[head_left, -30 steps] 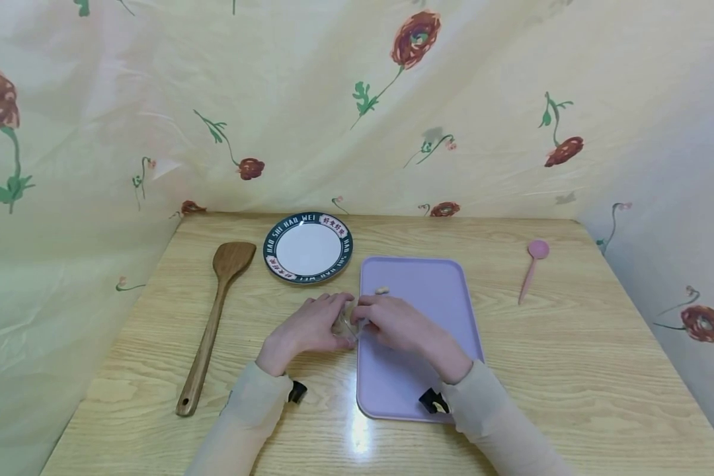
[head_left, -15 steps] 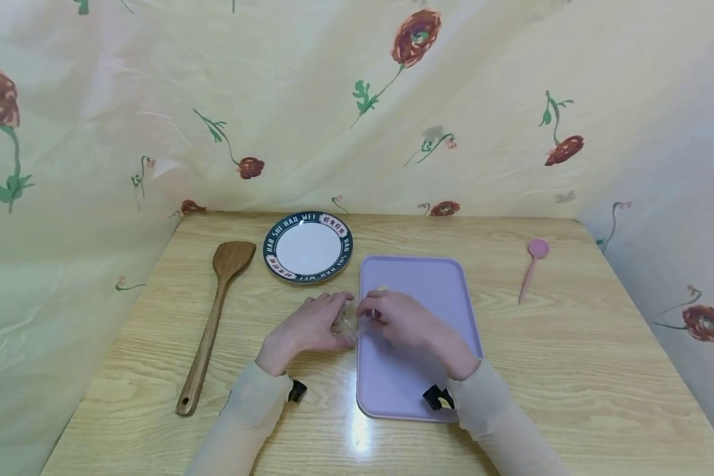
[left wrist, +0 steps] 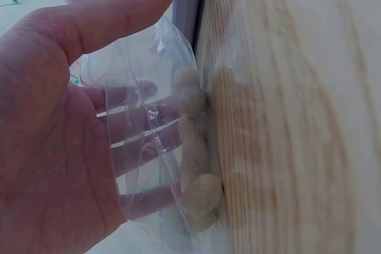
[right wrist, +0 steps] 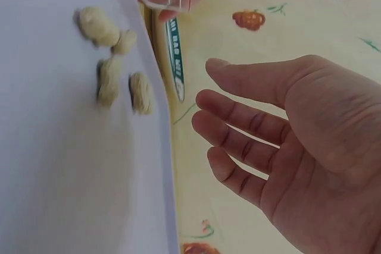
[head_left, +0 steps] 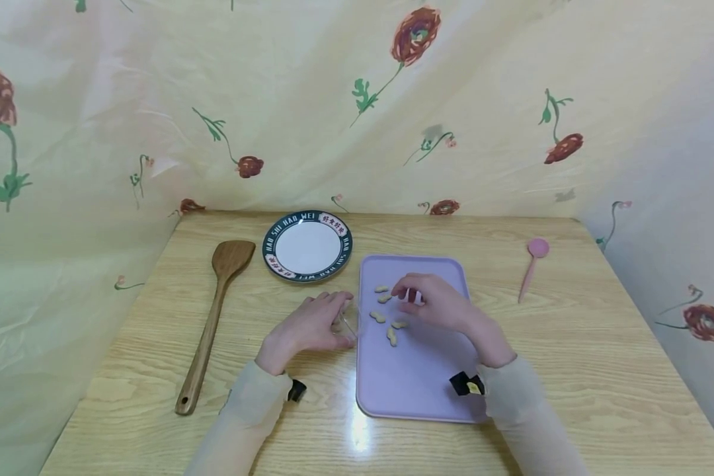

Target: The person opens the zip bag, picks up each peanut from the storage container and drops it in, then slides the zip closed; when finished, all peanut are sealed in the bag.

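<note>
My left hand [head_left: 309, 327] grips a clear plastic zip bag [left wrist: 128, 63] at the left edge of a purple tray [head_left: 419, 390], fingers behind it and thumb across the front. Unshelled peanuts [left wrist: 201, 197] show through the bag, low against the table. Several more peanuts [head_left: 392, 337] lie loose on the tray's left half. Above the tray, to the right of these, my right hand [head_left: 437, 303] hovers with relaxed, slightly bent fingers. The right wrist view shows nothing between that thumb and those fingers [right wrist: 235, 120].
Behind the left hand stands a white plate [head_left: 308, 248] with a dark lettered rim. A wooden spatula [head_left: 220, 291] lies on the left of the table [head_left: 571, 370]. To the tray's right is a small pink spoon [head_left: 532, 264]. Flowered cloth [head_left: 309, 99] hangs behind.
My right hand has moved away from the bag's mouth, rightward over the tray. Several peanuts now show on the tray where one was visible before. The left hand has stayed in place.
</note>
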Motion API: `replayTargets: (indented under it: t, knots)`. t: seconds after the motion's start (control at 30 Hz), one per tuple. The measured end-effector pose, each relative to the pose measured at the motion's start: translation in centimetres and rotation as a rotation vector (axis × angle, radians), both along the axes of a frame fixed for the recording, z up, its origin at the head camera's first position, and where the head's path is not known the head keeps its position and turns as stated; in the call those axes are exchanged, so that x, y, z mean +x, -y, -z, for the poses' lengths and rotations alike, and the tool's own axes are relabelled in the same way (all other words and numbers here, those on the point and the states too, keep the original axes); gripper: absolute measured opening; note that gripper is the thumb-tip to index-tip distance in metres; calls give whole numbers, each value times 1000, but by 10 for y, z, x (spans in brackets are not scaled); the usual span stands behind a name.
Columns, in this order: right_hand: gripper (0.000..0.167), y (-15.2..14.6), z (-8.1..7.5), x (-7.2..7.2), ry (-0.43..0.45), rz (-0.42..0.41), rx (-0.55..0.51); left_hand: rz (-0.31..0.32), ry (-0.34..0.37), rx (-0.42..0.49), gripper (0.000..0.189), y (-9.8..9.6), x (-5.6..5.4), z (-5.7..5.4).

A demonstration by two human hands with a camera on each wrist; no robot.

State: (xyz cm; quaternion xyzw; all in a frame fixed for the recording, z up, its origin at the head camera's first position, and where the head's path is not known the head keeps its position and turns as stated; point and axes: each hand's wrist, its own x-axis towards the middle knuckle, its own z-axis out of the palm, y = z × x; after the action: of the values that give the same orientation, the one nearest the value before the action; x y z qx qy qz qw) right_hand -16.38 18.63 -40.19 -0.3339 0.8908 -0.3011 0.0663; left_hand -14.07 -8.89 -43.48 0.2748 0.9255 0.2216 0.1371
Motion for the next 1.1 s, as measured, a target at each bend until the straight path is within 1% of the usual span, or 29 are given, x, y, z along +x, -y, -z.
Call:
replayTargets:
  t: [0.07, 0.17, 0.33, 0.57, 0.67, 1.1]
  knots:
    - [19, -4, 3, -1, -6, -1, 6, -1, 2, 2, 80, 0, 1, -1]
    - [19, -9, 7, -2, 19, -3, 13, -7, 3, 3, 80, 1, 1, -1]
    - [19, -13, 16, 4, 73, -6, 27, -10, 0, -4, 80, 2, 0, 0]
    - [17, -13, 30, 8, 83, -14, 66, -6, -2, -4, 81, 1, 0, 0]
    - [16, -11, 32, 9, 92, -7, 76, -6, -1, -5, 81, 1, 0, 1]
    - [12, -8, 36, 12, 122, 22, 113, 0, -2, -2, 80, 1, 0, 1]
